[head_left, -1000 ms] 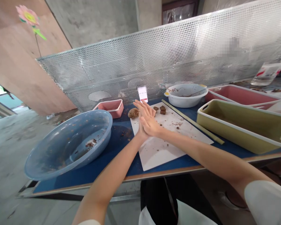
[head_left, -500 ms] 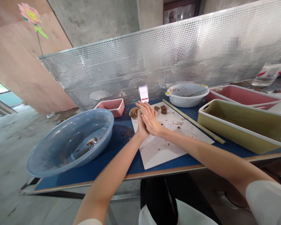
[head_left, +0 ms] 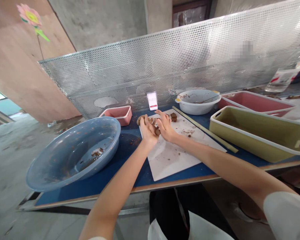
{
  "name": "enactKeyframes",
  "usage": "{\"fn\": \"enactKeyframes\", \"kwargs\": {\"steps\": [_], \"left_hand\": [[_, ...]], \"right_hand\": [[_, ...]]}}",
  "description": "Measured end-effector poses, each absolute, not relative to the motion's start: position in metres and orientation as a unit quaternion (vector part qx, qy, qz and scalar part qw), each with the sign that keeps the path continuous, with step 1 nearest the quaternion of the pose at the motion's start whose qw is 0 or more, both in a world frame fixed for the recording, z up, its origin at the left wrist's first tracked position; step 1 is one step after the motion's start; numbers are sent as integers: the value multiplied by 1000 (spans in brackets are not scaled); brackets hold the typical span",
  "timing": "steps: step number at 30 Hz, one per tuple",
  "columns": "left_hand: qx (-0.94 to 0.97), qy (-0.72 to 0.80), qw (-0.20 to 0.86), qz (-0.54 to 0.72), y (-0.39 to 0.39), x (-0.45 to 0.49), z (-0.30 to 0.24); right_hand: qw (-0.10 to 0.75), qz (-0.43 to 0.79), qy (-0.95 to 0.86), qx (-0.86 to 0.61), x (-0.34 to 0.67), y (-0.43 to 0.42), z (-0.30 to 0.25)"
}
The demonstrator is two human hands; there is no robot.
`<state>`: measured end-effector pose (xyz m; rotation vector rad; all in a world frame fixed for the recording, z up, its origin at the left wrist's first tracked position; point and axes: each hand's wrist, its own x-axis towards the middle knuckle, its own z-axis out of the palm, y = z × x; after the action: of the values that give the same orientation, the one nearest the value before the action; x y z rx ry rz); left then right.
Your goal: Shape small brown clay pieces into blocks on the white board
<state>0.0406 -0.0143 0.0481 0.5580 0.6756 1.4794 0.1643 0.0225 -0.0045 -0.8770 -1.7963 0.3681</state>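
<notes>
Perforated metal screen [head_left: 190, 56] backs a blue tabletop [head_left: 107, 173]. Both hands hover over a white board [head_left: 170, 156]. The left hand [head_left: 147, 129] is palm up and loosely cupped, the right hand [head_left: 166, 126] has its fingers spread, and a small brown ball [head_left: 157, 132] sits between them, touching both. Clay bits [head_left: 174, 116] lie just beyond the hands. A blue basin [head_left: 64, 156] is to the left and a green tub [head_left: 260, 133] to the right.

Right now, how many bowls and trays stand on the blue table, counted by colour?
Blue basin: 1
Pink trays: 2
White bowl: 1
Yellow-green tray: 1
Total: 5
</notes>
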Motion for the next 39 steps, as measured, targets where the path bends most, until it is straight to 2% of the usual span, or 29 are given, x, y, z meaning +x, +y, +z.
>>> {"fn": "enactKeyframes", "kwargs": {"steps": [4, 12, 16, 28, 34, 39], "left_hand": [[172, 267, 654, 687, -13, 41, 43], [136, 262, 657, 694, -13, 44, 41], [114, 261, 661, 694, -14, 46, 46], [180, 281, 674, 659, -7, 46, 38], [315, 327, 684, 570, -5, 50, 39], [397, 342, 666, 531, -10, 56, 34]], "right_hand": [[564, 135, -750, -317, 161, 10, 3], [556, 37, -780, -284, 163, 8, 1], [557, 28, -784, -272, 163, 10, -1], [599, 147, -726, -304, 164, 1, 8], [681, 229, -629, -297, 169, 9, 25], [728, 249, -543, -337, 180, 26, 27]]}}
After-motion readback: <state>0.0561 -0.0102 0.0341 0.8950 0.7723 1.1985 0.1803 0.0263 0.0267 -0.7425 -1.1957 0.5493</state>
